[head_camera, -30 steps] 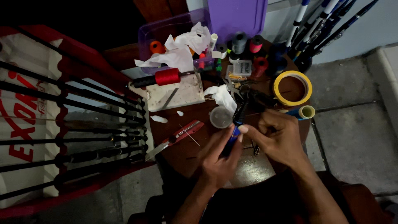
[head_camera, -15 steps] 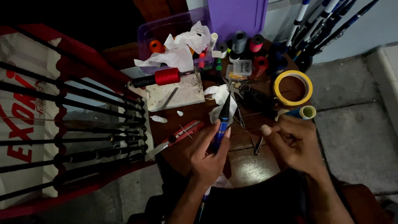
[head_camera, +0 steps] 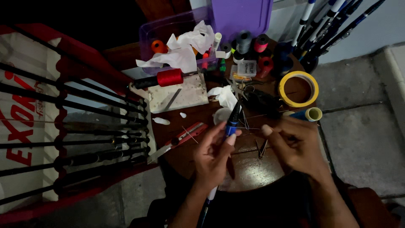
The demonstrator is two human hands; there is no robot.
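My left hand (head_camera: pixel 215 156) grips a thin blue and black rod (head_camera: pixel 232 122) near its tip, holding it over a small round wooden table (head_camera: pixel 253 173). The rod's lower end runs down past my wrist. My right hand (head_camera: pixel 295 145) is beside it with the fingers pinched together, apparently on a fine thread that is too thin to see clearly. A small metal wire piece (head_camera: pixel 261 148) lies on the table between the two hands.
A red-handled utility knife (head_camera: pixel 177 141), a yellow tape roll (head_camera: pixel 298 88), thread spools (head_camera: pixel 170 77), crumpled tissue (head_camera: pixel 185 46) and a purple plastic box (head_camera: pixel 247 14) crowd the table. Several dark rods (head_camera: pixel 71 122) lie in a red rack at left. More rods (head_camera: pixel 337 23) lean at top right.
My left hand has shifted left and turned the rod more upright. My right hand has drawn away from it to the right.
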